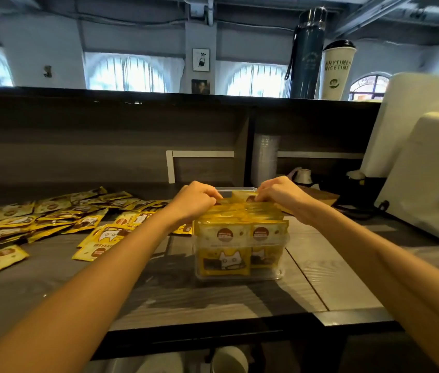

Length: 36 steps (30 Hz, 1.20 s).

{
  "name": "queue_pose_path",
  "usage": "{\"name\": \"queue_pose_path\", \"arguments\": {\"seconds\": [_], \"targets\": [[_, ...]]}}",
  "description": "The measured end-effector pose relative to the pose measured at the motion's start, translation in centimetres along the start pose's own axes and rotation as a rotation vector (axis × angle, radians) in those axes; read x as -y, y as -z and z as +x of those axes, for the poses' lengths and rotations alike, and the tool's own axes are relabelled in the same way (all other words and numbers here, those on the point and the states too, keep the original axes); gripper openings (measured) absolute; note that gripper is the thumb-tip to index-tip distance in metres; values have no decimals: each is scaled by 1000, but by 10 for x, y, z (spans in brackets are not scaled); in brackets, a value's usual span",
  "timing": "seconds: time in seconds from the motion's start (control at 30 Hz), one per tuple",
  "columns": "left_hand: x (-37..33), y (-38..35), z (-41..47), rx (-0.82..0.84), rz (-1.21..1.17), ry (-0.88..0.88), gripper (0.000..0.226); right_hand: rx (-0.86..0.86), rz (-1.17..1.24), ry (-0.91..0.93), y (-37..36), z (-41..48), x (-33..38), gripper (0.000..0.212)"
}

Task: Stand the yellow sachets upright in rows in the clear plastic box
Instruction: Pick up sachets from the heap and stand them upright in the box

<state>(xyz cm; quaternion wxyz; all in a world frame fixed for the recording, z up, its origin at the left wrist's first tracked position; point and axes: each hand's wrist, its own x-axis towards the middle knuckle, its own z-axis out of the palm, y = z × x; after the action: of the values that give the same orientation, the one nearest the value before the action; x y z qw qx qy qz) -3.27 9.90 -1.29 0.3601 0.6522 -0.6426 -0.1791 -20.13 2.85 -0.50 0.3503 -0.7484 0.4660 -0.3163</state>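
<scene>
- The counter carries the job, with loose sachets lying flat in a heap to my left.
- The clear box stands in front of me, its sachets upright in two rows and packed almost to the far wall.
- My left hand and right hand, fingers curled, pinch sachet tops at the far end.
- I judge them light, limp and slick, so they are best held by the stiffer sealed top edge.

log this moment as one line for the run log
left hand: grips boxed sachets, far end | right hand: same | clear plastic box: rows upright | loose sachets: flat on counter, left of box
</scene>
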Motion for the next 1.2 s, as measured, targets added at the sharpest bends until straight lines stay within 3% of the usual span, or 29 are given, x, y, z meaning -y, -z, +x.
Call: {"name": "queue_pose_path", "arguments": {"seconds": [0.1,0.2,0.33,0.6,0.77,1.2], "targets": [[4,1,0,79,5,17,26,123,-163,40,2,-3,0,16],[10,2,-1,100,-28,48,32,151,-131,25,2,-3,-3,28],[9,0,1,120,11,43,41,197,-143,42,1,-4,-4,27],[10,0,1,130,-70,64,36,179,-126,53,-2,-5,-5,31],[6,2,-6,11,-99,-73,38,146,-157,60,-3,-7,-1,28],[4,5,-13,-113,-24,-87,45,-18,-314,71,-11,-14,18,27]]}}
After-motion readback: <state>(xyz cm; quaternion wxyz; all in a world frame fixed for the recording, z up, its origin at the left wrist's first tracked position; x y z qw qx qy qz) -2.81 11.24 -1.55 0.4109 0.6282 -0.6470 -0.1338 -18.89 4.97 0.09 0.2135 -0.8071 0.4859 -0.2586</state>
